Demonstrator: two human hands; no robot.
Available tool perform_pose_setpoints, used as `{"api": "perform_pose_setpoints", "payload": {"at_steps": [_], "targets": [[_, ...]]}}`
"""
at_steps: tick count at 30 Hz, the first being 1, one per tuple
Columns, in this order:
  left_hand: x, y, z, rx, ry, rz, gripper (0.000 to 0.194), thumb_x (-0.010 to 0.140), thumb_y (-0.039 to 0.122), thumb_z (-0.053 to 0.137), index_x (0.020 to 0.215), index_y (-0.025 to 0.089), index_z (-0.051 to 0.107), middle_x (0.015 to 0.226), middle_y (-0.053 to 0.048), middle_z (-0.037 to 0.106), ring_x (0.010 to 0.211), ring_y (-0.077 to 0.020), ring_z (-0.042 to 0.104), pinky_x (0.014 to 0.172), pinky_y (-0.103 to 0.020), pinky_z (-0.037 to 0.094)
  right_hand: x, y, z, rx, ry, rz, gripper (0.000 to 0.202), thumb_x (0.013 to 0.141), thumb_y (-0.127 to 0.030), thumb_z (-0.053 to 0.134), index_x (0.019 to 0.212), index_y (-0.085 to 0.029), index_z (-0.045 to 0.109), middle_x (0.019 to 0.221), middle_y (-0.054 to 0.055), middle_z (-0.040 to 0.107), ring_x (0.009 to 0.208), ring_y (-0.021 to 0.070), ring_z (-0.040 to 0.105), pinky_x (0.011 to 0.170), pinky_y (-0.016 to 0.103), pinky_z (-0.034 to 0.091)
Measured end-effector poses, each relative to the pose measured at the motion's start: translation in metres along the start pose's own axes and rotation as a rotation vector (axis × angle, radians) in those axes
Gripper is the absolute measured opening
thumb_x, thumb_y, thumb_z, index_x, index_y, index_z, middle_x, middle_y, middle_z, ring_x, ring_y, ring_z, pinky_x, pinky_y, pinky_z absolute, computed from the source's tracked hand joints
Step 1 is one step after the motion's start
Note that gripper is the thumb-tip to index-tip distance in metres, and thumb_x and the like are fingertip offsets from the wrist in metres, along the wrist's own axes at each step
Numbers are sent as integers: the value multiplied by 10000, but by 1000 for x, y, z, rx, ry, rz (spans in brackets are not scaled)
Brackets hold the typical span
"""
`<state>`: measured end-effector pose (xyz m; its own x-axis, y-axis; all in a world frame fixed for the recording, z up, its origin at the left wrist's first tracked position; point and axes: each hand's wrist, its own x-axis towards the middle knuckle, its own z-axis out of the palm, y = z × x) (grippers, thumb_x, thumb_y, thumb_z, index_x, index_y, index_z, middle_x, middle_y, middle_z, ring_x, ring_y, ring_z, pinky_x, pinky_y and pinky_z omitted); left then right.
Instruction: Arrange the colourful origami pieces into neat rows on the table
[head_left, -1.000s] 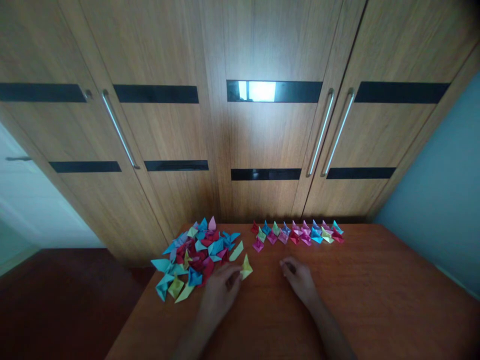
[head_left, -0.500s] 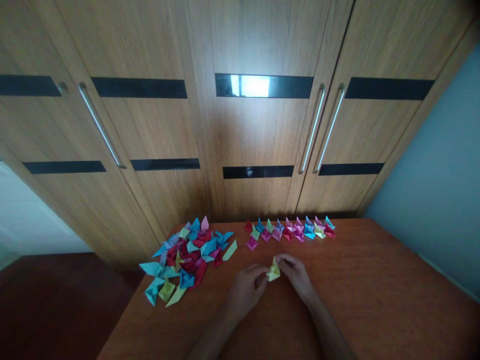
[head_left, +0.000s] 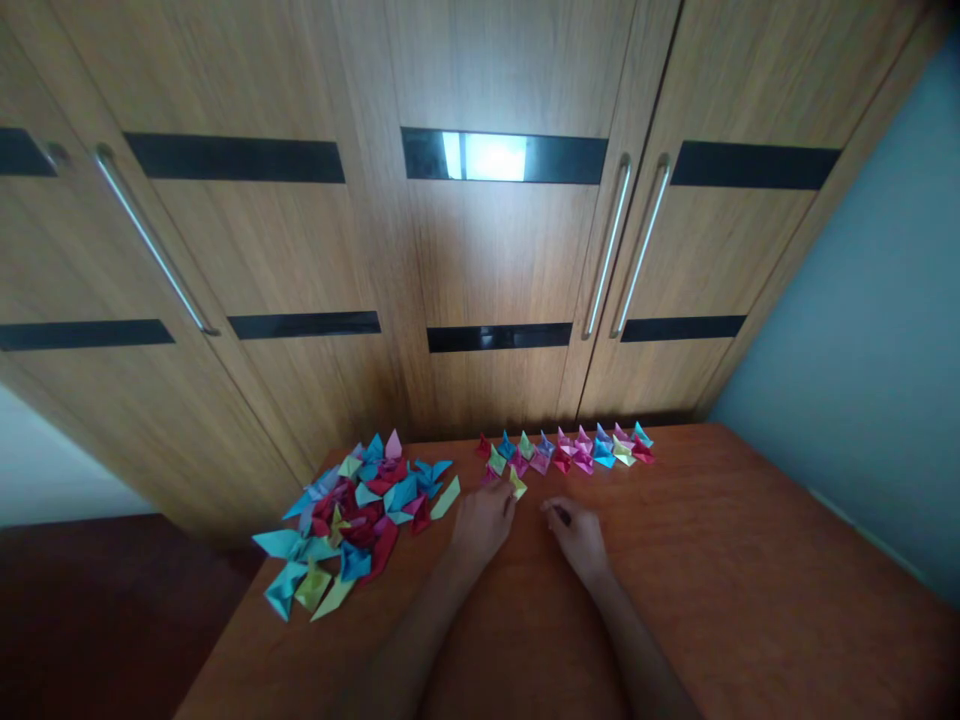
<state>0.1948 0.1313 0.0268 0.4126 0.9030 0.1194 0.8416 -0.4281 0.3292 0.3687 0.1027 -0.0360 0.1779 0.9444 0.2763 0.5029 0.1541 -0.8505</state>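
Observation:
A small yellow folded paper piece [head_left: 517, 485] is pinched at its left side by my left hand [head_left: 484, 520], at the front of the rows of folded pieces. My right hand [head_left: 577, 535] is a little to the right, off the yellow piece, its fingers curled together with nothing visible in them. Behind my hands, rows of small pointed paper pieces [head_left: 583, 450] in pink, blue, red and yellow stand along the back of the table. A pink piece beside my left fingers is partly hidden.
A loose pile of colourful folded papers [head_left: 360, 515] lies on the left of the brown table [head_left: 712, 560]. Wooden cabinet doors [head_left: 495, 250] with metal handles rise directly behind the table. A bluish wall [head_left: 862, 330] is on the right.
My left hand has carried the yellow piece away from me and left to the rows. My right hand has let go of it and drawn apart. The view has shifted slightly.

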Motion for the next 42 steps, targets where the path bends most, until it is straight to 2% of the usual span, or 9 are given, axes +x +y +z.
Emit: {"api": "perform_pose_setpoints", "payload": {"at_steps": [11,19,23,25,27,30,34,38,42], "targets": [[15,0,7,133,-89,-80,296,929,287,337,1035,215,603,1026,-103,657,903,-220,637,758,-323,468,0,-4,1,-76,-33,12,281,829,-379,442,752,-208,652,673,10,647,604,157,579,582,243,418],[11,6,1,126,-58,-65,259,909,270,390,1068,216,587,978,-102,667,875,-226,646,741,-328,471,-1,-5,0,-67,-39,11,274,819,-384,455,744,-221,662,679,14,656,615,167,587,592,253,429],[-6,5,-8,104,-19,-47,249,898,259,416,1099,259,564,1032,-57,655,899,-201,636,759,-302,474,-1,-3,0,-58,-50,11,275,819,-397,458,775,-222,665,724,28,668,650,178,594,617,266,448],[-27,-5,-13,88,18,-48,265,895,261,421,1126,277,550,1089,-38,635,919,-193,627,766,-293,483,-1,-3,1,-60,-56,13,259,815,-391,468,832,-227,668,777,34,679,691,188,608,652,278,456],[-54,-23,-18,66,86,-56,277,889,263,426,1133,273,556,1127,-39,617,917,-193,622,771,-298,499,-3,-4,3,-71,-76,12,244,808,-370,481,892,-233,664,830,40,685,734,197,618,685,290,457],[-102,-63,-28,81,231,-65,275,874,254,444,1114,250,577,1154,-57,586,1051,-212,561,912,-324,456,-12,-15,12,-80,-133,-25,233,805,-336,490,927,-230,657,838,44,682,732,194,617,686,292,453],[-151,-117,-51,179,360,-208,278,868,287,446,1110,241,576,1158,-73,566,1055,-243,549,907,-366,462,-32,-42,30,-92,-289,-144,220,817,-287,469,911,-232,660,775,28,662,635,155,580,618,259,426],[-167,-149,-74,208,353,-248,312,869,246,414,1145,224,558,1185,-74,561,1081,-237,536,947,-375,438,-45,-60,41,-150,-392,-250,210,818,-249,454,799,-241,663,724,8,635,662,146,566,618,240,396],[-159,-158,-86,199,275,-214,335,846,210,431,1146,228,580,1229,-65,562,1108,-232,533,952,-365,437,-45,-57,43,-97,-385,-195,212,815,-247,451,782,-228,660,694,4,628,609,137,553,584,233,391]]}}
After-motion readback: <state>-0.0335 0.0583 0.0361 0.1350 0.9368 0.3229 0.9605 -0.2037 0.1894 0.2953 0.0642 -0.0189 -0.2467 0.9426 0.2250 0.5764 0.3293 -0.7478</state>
